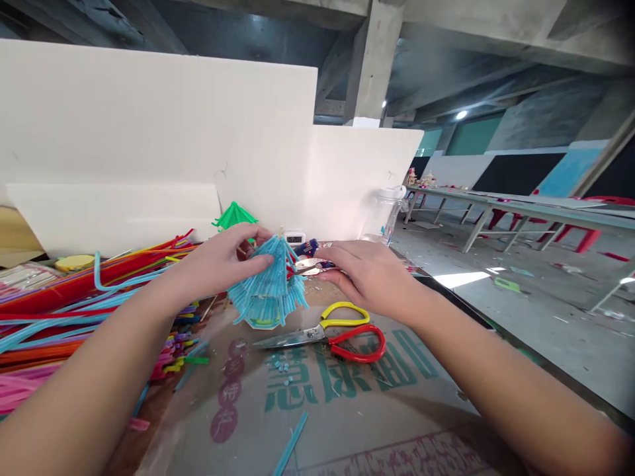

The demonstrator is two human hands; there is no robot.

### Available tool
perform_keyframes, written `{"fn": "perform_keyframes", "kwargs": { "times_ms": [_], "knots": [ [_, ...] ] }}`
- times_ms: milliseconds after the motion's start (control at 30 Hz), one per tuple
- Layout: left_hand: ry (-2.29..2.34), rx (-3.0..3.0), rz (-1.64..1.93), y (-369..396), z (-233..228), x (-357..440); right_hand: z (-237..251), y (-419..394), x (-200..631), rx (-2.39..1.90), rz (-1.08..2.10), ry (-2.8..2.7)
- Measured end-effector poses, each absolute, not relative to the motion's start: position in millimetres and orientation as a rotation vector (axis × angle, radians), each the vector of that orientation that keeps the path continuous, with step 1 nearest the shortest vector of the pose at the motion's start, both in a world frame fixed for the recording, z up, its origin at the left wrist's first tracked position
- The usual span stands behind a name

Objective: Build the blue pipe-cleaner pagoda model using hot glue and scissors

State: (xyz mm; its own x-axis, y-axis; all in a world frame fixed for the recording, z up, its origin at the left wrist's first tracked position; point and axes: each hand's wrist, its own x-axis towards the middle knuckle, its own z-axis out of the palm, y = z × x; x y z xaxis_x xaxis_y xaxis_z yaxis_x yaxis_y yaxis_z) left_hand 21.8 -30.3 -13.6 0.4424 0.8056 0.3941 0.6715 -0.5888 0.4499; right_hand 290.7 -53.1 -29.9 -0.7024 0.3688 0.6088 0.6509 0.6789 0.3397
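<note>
Blue tower (pixel 270 287) stands just beyond the blades of the scissors (pixel 317 334), our landmark. We see the left hand (pixel 233 254) partly closed, thumb and fingers curled round its top; the right hand (pixel 370 274), beyond the scissors' handles, is nearly closed on a slim metal tool (pixel 310 266) pointed at the tower's side. Whether the tip touches, we cannot tell. We judge that too hard a squeeze could crush the thin straws, a slip of the tool could pull strips loose, and a low wrist could knock the scissors into the base. Under the scissors, the plastic sheet (pixel 193 430) carries large green Chinese characters and maroon discs, too skewed for us to read; we spot no brand.
</note>
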Motion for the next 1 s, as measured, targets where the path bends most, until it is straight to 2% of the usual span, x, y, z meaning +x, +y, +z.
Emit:
{"fn": "perform_keyframes", "kwargs": {
  "times_ms": [467, 1000],
  "knots": [
    [1.184, 2.593, 0.865, -40.5, -11.6, 30.6, -33.3, -52.7, 286.0, -0.696, -1.065, -2.379],
    [1.164, 2.607, 0.855, -40.6, -11.0, 30.8, -31.6, -56.3, 284.6, -0.736, -1.139, -2.428]
  ]
}}
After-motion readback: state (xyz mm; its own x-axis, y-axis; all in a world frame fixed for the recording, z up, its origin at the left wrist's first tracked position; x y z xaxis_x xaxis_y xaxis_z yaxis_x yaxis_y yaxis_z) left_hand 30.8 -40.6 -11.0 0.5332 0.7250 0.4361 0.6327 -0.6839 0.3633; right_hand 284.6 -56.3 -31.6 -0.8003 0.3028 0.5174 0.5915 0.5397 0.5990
